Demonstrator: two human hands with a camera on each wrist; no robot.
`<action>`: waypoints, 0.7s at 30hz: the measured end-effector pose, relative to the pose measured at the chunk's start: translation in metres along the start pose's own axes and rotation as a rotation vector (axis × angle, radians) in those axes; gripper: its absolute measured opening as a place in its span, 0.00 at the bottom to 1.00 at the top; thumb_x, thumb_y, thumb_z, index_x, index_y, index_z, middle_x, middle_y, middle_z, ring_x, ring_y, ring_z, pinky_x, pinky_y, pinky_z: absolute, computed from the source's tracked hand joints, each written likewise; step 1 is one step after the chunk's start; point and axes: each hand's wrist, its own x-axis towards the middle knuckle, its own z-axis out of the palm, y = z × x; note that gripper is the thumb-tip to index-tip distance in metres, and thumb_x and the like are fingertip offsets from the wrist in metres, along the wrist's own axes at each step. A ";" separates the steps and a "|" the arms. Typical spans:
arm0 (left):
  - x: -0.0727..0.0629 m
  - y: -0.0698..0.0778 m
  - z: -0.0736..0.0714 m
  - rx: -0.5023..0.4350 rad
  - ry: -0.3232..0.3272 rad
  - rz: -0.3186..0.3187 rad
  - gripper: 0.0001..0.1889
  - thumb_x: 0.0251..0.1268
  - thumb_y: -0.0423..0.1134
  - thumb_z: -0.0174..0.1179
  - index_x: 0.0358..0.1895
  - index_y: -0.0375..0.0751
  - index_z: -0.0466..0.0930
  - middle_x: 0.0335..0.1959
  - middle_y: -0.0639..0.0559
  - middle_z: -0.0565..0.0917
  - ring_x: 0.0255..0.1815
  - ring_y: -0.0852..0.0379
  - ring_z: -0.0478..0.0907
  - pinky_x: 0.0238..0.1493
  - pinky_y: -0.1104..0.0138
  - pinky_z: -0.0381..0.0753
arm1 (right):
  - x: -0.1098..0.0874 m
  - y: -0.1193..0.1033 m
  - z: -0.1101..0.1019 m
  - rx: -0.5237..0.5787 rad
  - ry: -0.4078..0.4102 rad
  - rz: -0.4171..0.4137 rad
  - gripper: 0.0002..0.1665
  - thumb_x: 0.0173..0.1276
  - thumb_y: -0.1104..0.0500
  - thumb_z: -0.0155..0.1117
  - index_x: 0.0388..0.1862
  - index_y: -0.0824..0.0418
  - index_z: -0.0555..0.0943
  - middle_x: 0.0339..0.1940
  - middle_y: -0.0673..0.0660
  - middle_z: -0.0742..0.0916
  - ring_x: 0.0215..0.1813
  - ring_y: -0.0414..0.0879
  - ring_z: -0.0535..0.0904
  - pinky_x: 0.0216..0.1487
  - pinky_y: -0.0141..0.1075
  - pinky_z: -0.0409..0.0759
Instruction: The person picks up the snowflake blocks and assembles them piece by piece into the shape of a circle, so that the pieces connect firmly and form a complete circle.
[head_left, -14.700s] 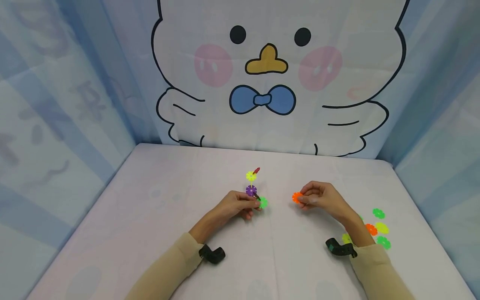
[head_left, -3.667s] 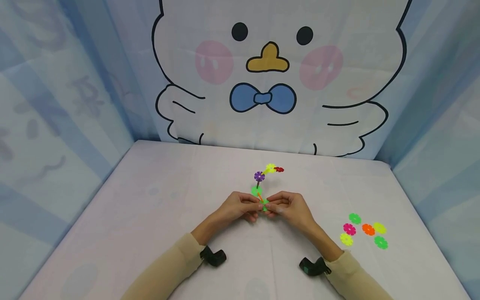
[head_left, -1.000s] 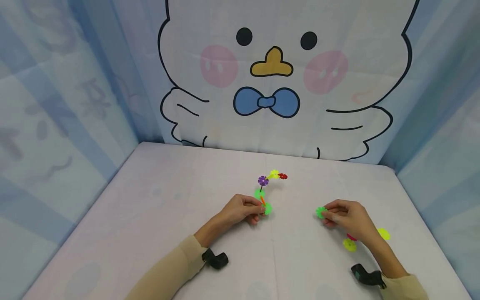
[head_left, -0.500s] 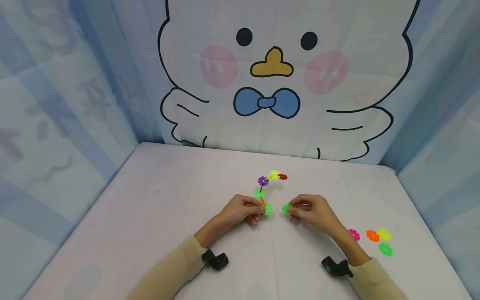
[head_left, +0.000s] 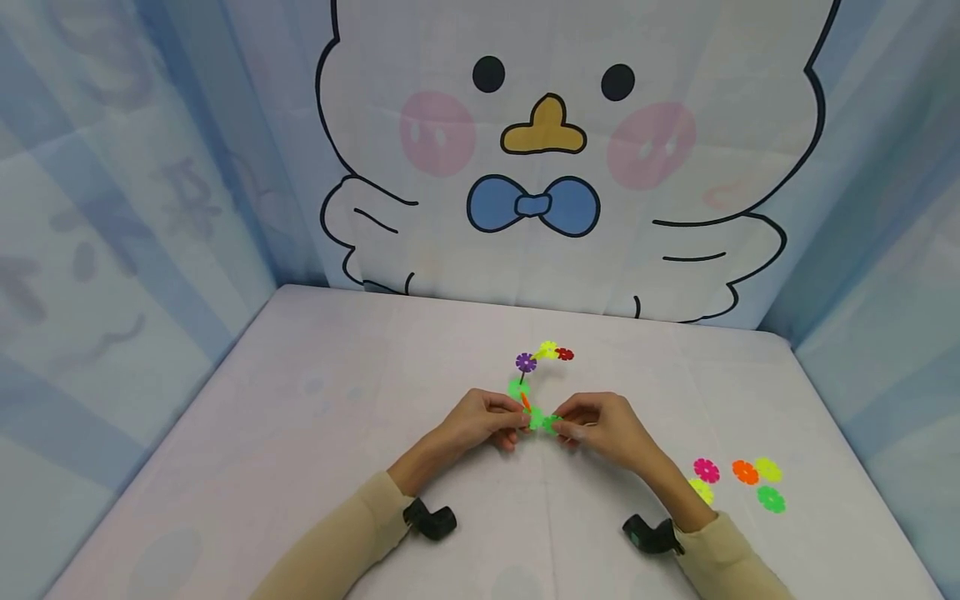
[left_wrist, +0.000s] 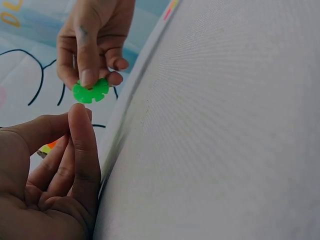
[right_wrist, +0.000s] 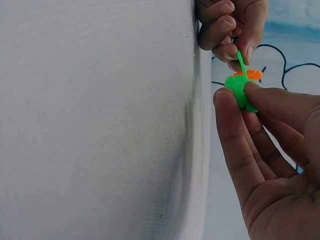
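Since half a second ago, the right hand [head_left: 603, 425] has come leftward with its green disc [head_left: 551, 424], which now meets the chain, while the left hand [head_left: 480, 419] has stayed where it was. Leftmost is that left hand, its thumb and forefinger closed in a pinch on the near edge of the chain's green end disc [head_left: 536, 418], most of which sticks out to the right, past the fingertips. From this piece the chain runs away from the person: an orange disc [head_left: 526, 402] seen edge-on, a second green disc [head_left: 517, 388], a purple disc [head_left: 526, 362], then, bending right, a yellow disc [head_left: 549, 349] and a red disc [head_left: 565, 354]. Next comes the right hand's disc, gripped between thumb and forefinger tips with its free edge pointing left; the right wrist view shows it against the thin edge of the end disc, though whether their slots are engaged I cannot tell. Farther right, well apart from both hands, five loose discs lie on the white tabletop [head_left: 375, 367]: a yellow one [head_left: 702, 491] partly behind the right forearm, then pink [head_left: 707, 471], orange [head_left: 746, 472], yellow [head_left: 768, 470] and green [head_left: 771, 499].
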 end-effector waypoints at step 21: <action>-0.002 0.002 0.000 0.007 -0.003 0.008 0.12 0.72 0.34 0.68 0.51 0.28 0.86 0.34 0.48 0.92 0.24 0.64 0.82 0.29 0.72 0.87 | -0.003 -0.007 0.014 -0.093 0.101 -0.124 0.05 0.65 0.65 0.78 0.38 0.58 0.90 0.31 0.52 0.93 0.31 0.41 0.90 0.38 0.29 0.88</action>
